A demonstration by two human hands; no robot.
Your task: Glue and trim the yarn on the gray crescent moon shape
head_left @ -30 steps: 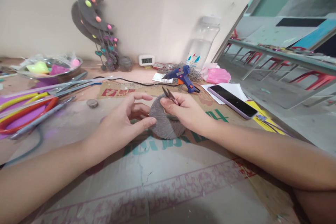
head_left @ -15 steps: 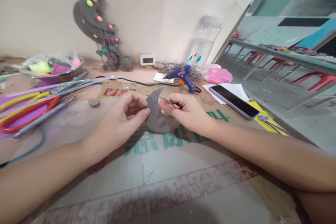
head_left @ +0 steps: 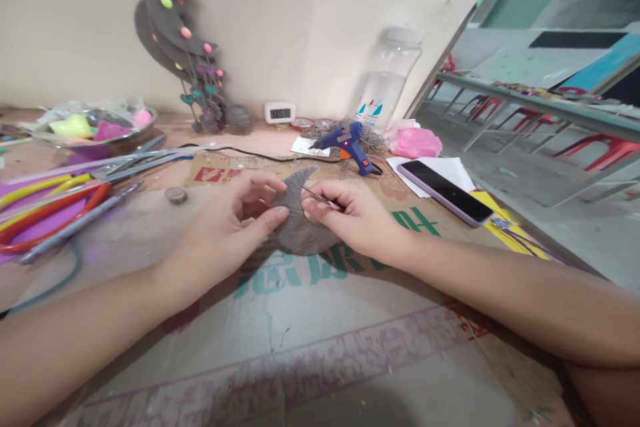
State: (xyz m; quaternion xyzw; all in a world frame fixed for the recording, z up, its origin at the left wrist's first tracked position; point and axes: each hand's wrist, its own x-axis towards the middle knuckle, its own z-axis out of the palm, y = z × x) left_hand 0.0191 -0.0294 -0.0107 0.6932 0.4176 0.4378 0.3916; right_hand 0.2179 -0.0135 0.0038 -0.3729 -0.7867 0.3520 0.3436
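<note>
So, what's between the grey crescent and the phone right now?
In the head view, the right hand, pinching a thin metal tool, comes first, beside the grey crescent; then printed cardboard and the edge of a white sheet by the phone.

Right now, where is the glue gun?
In the head view, the glue gun is just right of centre, beyond the right hand and left of the phone.
</note>
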